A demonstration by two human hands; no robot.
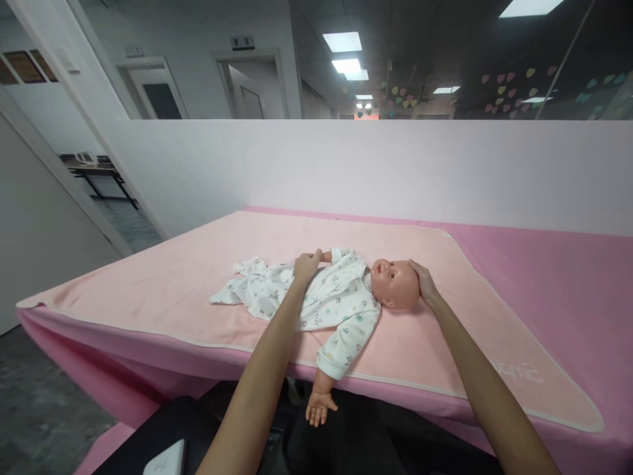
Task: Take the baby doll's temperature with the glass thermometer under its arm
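Left hand [305,266] and right hand [425,282] touch 1 doll [341,290].

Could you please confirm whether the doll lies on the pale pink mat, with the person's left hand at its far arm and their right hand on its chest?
Not quite: the right hand is on the doll's head, not its chest, as the head view shows. The doll does lie on the pale pink mat, with the left hand at its far arm.

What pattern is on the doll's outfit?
White outfit with small scattered prints, some green, some dark; it shows in the head view, the only one.
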